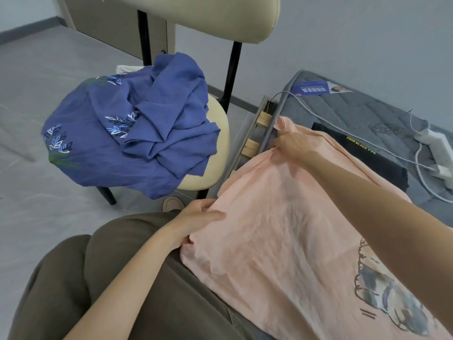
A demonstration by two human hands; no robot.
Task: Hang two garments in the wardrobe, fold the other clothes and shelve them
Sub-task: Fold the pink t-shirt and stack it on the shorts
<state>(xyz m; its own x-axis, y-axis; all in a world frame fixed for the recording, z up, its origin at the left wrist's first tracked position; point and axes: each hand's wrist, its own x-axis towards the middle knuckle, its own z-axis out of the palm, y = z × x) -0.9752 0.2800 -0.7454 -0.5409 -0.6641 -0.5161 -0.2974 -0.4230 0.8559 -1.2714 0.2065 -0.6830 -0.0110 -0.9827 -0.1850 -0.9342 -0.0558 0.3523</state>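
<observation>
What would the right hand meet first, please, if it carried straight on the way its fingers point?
Most likely the bed frame, just past the pink shirt edge the right hand pinches, then the chair; depth is uncertain.

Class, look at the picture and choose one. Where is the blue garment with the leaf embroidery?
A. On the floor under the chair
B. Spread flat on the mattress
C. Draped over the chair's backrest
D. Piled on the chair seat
D: the blue garment lies crumpled on the cream chair seat, while the pink shirt is the one spread on the mattress.
</observation>
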